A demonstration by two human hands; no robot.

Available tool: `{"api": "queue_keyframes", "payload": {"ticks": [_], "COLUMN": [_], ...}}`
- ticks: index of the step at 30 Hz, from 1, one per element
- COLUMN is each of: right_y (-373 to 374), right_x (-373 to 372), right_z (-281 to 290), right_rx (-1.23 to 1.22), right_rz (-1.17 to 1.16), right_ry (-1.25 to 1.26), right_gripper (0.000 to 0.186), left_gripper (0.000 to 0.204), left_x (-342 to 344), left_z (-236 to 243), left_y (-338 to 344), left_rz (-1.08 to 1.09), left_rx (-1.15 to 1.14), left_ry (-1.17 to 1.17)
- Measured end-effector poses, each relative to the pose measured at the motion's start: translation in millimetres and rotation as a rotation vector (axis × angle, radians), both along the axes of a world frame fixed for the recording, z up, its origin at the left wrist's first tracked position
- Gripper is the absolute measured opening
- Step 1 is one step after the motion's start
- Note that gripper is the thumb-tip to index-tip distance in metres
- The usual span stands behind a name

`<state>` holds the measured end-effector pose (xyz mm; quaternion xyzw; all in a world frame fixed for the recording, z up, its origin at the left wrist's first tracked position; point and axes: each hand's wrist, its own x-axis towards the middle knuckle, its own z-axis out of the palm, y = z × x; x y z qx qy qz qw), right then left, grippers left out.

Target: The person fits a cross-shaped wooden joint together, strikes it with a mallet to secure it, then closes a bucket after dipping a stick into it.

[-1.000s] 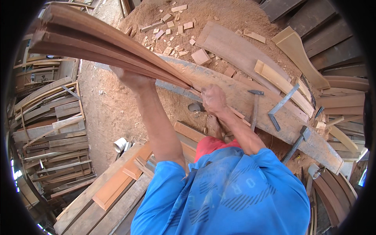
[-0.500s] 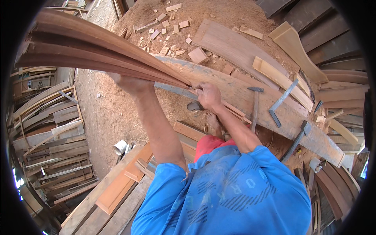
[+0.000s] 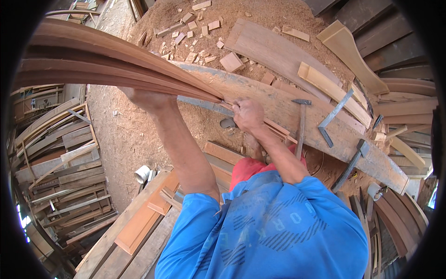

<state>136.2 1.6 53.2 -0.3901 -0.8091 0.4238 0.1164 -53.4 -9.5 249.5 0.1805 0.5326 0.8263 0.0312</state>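
Sawdust covers the workshop floor [image 3: 125, 158]. Moulded timber [image 3: 116, 58] slants across the plank worktop's [image 3: 281, 104] left end; left hand [image 3: 147, 98] beneath, grip hidden; right hand [image 3: 248, 115] closed near its tip, contents unclear. Slack left-hand support could let it tip.

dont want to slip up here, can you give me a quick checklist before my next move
1. Left hand on the long wooden piece: ok, though its fingers are hidden.
2. Right hand at the piece's near end: ok, fingers curled.
3. What the right hand grips: cannot tell, too small.
4. Hammer fully on the board: not ok, its handle sticks out past the near edge.
5. Metal square apart from both hands: ok, on the board.
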Motion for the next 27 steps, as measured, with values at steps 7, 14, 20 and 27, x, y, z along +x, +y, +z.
{"api": "queue_keyframes", "payload": {"ticks": [7, 14, 20, 27], "right_y": [-8.0, 11.8, -2.7, -1.5], "right_x": [-19.0, -12.5, -3.3, -16.3], "right_z": [-13.2, -8.4, -9.8, -14.2], "right_rx": [0.065, -0.461, 0.082, -0.061], "right_rz": [-0.025, -0.142, -0.050, -0.079], "right_ry": [-0.011, 0.077, 0.119, 0.036], "right_gripper": [0.019, 0.023, 0.017, 0.018], "left_gripper": [0.033, 0.038, 0.040, 0.029], "left_x": [-39.1, 6.2, 5.6, -15.1], "left_z": [-34.0, 4.5, 3.4, -12.1], "left_y": [-23.3, -0.9, 0.9, -14.1], "left_rz": [0.197, 0.062, 0.057, -0.100], "left_rx": [-0.640, -0.015, -0.120, -0.027], "left_ry": [0.796, -0.055, 0.051, 0.036]}}
